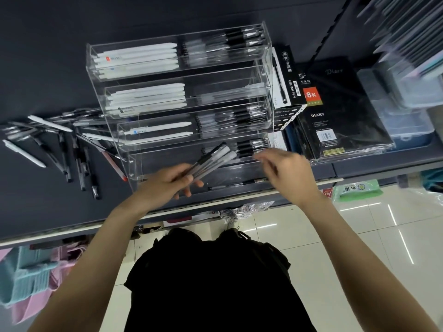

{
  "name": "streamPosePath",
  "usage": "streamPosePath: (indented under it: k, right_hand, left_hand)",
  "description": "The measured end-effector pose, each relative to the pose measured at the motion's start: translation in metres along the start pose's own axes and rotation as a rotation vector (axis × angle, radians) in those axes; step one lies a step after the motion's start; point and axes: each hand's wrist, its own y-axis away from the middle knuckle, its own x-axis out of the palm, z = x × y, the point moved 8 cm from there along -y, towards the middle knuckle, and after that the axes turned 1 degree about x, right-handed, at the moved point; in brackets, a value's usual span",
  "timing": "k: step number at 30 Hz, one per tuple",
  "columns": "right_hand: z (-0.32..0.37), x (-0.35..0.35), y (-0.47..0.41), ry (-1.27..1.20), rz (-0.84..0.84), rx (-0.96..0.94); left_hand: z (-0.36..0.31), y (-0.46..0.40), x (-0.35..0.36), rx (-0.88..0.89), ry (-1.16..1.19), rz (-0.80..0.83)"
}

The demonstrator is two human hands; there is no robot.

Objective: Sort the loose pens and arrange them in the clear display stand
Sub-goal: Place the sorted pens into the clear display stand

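A clear tiered display stand [269, 75] sits on the dark shelf, its rows holding white pens on the left and clear black-grip pens on the right. My left hand [167, 182] grips a bundle of clear pens [213, 159] in front of the stand's lowest tiers, tips pointing up and right. My right hand [285, 171] hovers at the lower right of the stand, blurred, fingers loosely bent toward the black-grip pens there; I see nothing in it. Loose pens [62, 140], white, black and one red-tipped, lie scattered left of the stand.
Black gel pen boxes [286, 77] and wrapped diary notebooks [335, 111] stand right of the stand. Clear plastic bins [398, 99] fill the far right. The dark shelf [36, 200] ends at a pale front edge. Tiled floor lies below, with pastel baskets [26, 274] at lower left.
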Motion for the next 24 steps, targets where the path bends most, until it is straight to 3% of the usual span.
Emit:
streamPosePath:
  k: [2, 7, 12, 15, 19, 24]
  right_hand:
    - [0.009, -0.012, -0.008, -0.195, -0.093, -0.028]
    - [0.043, 0.008, -0.015, 0.001, 0.057, -0.270]
    - [0.019, -0.023, -0.003, 0.085, -0.122, -0.194]
    - [-0.005, -0.038, 0.013, 0.105, -0.181, -0.088]
    - [0.002, 0.001, 0.021, 0.262, 0.016, -0.185]
    - [0.012, 0.049, 0.007, 0.556, 0.272, -0.220]
  left_hand:
    - [-0.005, -0.001, 0.006, 0.028, -0.113, 0.020]
    - [-0.018, -0.004, 0.017, 0.115, -0.410, -0.004]
    - [-0.021, 0.002, 0.006, 0.170, -0.536, -0.138]
    - [-0.007, 0.019, -0.019, 0.162, -0.403, -0.290]
    - [0.008, 0.045, -0.052, 0.200, -0.181, -0.508]
    - [0.009, 0.048, -0.059, 0.215, -0.108, -0.565]
